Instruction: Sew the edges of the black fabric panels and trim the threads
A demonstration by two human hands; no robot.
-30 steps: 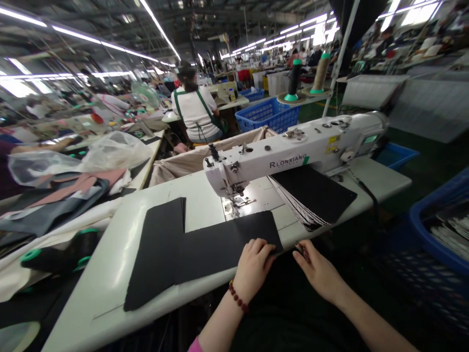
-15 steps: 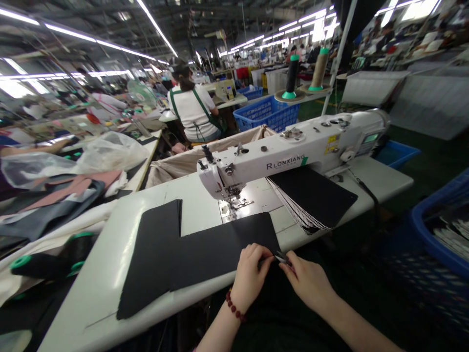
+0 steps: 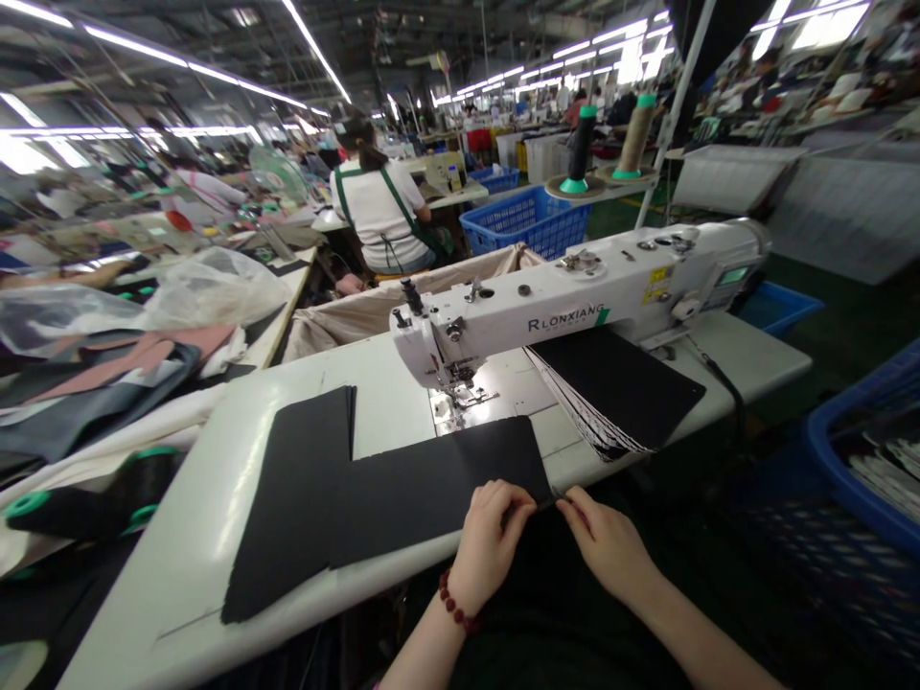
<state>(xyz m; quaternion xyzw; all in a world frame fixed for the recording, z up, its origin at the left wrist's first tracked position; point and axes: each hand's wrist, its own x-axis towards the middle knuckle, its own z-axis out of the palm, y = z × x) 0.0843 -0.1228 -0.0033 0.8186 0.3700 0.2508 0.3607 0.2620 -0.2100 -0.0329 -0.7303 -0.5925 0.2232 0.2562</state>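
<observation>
A black L-shaped panel [image 3: 402, 498] of fabric or leather-like sheet lies flat on the sewing table [image 3: 237, 441], in front of the sewing machine needle area [image 3: 456, 402]. My left hand [image 3: 493, 537] is closed on the panel's near right edge, thumb and fingers pinched together, a beaded bracelet on the wrist. Close by, at the panel's right corner, my right hand [image 3: 608, 546] is closed too. Only a small dark tip shows at its fingertips; the thread snips seen there earlier are mostly hidden by the fingers.
A stack of black pieces with pale edges [image 3: 618, 388] lies under the arm of the white sewing machine [image 3: 517, 311]. Thread cones [image 3: 581, 149] stand behind it. A blue basket [image 3: 848, 460] is at the right; cloth pieces [image 3: 129, 383] lie left. Another person [image 3: 380, 211] sits ahead.
My right hand has shifted slightly up and left, closer to the panel's corner, and the snips' pointed blades are now mostly out of sight. My left hand stays nearly in place.
</observation>
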